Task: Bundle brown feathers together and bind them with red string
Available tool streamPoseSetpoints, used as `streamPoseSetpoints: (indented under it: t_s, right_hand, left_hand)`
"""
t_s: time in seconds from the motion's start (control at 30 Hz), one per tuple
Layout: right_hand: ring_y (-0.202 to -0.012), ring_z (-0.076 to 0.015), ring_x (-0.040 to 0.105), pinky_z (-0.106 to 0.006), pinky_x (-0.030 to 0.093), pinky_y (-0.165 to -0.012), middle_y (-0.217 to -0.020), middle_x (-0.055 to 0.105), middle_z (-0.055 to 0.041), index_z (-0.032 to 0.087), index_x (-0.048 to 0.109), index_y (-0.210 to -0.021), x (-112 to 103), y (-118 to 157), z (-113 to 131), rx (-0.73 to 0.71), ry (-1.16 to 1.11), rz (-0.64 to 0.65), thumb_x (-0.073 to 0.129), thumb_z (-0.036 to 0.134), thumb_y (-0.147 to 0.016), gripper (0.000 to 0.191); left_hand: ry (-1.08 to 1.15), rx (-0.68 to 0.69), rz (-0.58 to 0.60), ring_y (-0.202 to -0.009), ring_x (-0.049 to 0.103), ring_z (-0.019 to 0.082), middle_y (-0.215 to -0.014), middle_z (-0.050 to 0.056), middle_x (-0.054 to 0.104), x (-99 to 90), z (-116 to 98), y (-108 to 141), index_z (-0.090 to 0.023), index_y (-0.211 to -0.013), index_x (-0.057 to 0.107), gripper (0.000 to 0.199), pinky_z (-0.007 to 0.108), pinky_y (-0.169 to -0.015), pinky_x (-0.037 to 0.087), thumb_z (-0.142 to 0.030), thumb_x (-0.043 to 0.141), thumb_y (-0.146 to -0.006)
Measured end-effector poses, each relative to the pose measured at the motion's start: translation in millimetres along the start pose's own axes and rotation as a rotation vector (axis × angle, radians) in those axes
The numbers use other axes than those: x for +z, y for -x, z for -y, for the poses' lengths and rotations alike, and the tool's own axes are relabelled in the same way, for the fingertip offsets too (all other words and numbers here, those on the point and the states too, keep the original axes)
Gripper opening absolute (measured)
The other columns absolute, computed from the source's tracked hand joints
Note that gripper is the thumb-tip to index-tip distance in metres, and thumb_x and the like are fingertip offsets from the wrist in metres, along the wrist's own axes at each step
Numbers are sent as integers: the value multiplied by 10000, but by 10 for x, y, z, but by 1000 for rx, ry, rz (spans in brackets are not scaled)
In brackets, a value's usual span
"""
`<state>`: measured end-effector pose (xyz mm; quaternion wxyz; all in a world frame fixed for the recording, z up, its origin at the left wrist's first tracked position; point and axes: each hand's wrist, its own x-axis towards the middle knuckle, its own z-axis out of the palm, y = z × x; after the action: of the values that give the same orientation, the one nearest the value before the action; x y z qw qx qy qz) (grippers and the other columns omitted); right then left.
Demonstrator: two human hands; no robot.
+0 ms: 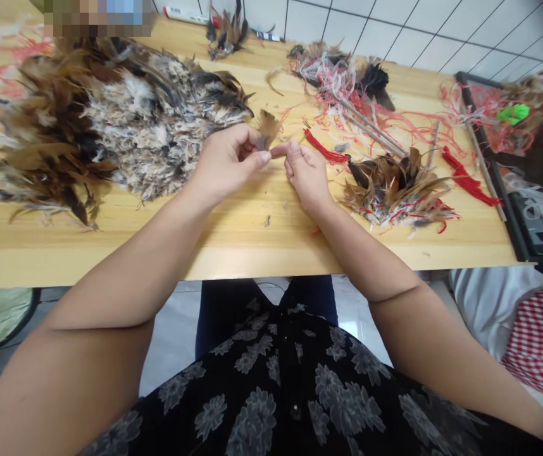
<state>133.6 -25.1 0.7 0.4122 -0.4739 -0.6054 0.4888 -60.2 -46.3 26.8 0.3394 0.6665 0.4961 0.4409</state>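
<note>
My left hand point(228, 161) is closed in a pinch on a small brown and grey feather tuft point(268, 125), which sticks up past the fingertips. Close on its right, my right hand point(309, 176) is closed, its forefinger reaching to the left thumb tip. Whatever its fingers hold, if anything, is too small to make out. Left of my hands lies a big heap of feathers point(143, 120), brown at the edge and pale and fluffy in the middle. Red ties point(324, 149) lie just beyond my right hand. Beside my right wrist is a pile of brown feather bundles point(395, 187), some bound in red.
Tangled pink and white strands point(328, 79) and thin sticks point(371, 130) lie farther back. More red ties point(471, 178) rest near a dark-framed tray point(490, 161) at right. A marker point(186, 16) and a small feather bunch point(228, 31) are by the tiled wall point(395, 28).
</note>
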Motion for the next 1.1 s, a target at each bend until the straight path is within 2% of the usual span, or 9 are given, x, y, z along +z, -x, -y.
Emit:
streamPoseSetpoints:
  t_s: [0.1, 0.27, 0.37, 0.53, 0.7, 0.83, 0.9, 0.97, 1.1]
  right_hand:
    - [-662, -119, 498, -232, 453, -644, -675, 437, 55, 235, 723, -960, 66, 6, -47, 52, -141, -56, 634, 811, -1134, 608]
    - [-602, -82, 456, -197, 379, -593, -631, 453, 71, 233, 558, -820, 129, 91, 55, 81, -185, -37, 730, 660, -1148, 566]
    - [-542, -73, 419, -205, 352, -546, -618, 489, 78, 240, 512, -813, 152, 119, 147, 184, -227, -7, 739, 575, -1169, 539]
    - [-514, -81, 425, -206, 324, -506, -610, 503, 82, 244, 533, -856, 169, 116, 204, 284, -319, -9, 705, 630, -1173, 529]
    - [-509, -80, 417, -216, 318, -505, -620, 510, 58, 230, 545, -800, 162, 144, 260, 369, -481, 48, 541, 629, -1240, 594]
    - [-546, -53, 441, -178, 332, -521, -660, 531, 47, 187, 611, -831, 101, 163, 346, 467, -672, 198, 302, 604, -1293, 695]
    - [-542, -40, 434, -158, 340, -519, -671, 522, 59, 180, 614, -845, 72, 176, 399, 473, -714, 245, 314, 611, -1293, 690]
    - [-540, -44, 433, -172, 346, -516, -687, 533, 68, 190, 612, -858, 59, 195, 450, 472, -681, 271, 479, 581, -1272, 585]
    - [-563, -63, 413, -206, 305, -526, -668, 511, 92, 194, 707, -996, 52, 196, 474, 348, -515, 181, 740, 353, -1194, 256]
  left_hand:
    - [-118, 43, -35, -1055, 767, 328, -923, 34, 750, 28, -45, 36, -270, -920, 674, 347, 458, -903, 586, -523, 905, -977]
    - [-233, 71, -6, -1233, 763, 385, -1046, 74, 780, 38, -66, 71, -282, -972, 720, 126, 526, -1049, 607, -365, 811, -1003]
    - [-318, 88, 19, -1205, 766, 379, -1078, 80, 784, 44, -48, 63, -288, -982, 744, 29, 553, -1095, 595, -290, 770, -996]
    - [-418, 161, 86, -1151, 754, 375, -1129, 104, 787, 39, -12, 44, -274, -1036, 779, 78, 585, -1089, 582, -216, 755, -991]
    - [-541, 195, 71, -1273, 741, 388, -1234, 136, 781, 55, -56, 75, -253, -1098, 758, 143, 549, -1123, 556, -149, 691, -1027]
    - [-643, 227, 47, -1279, 728, 370, -1241, 134, 785, 69, -80, 81, -266, -1084, 725, 116, 527, -1126, 563, -190, 637, -1084]
    - [-619, 237, 22, -1236, 728, 362, -1203, 125, 786, 63, -57, 65, -286, -1042, 701, 99, 532, -1102, 570, -219, 637, -1076]
    - [-504, 226, -29, -1136, 728, 346, -1109, 101, 776, 53, -18, 34, -301, -975, 672, 77, 529, -1054, 572, -263, 684, -1041]
    - [-2, 57, -132, -800, 611, 255, -830, 37, 676, 39, 37, -58, -285, -830, 614, 350, 462, -820, 523, -508, 877, -892]
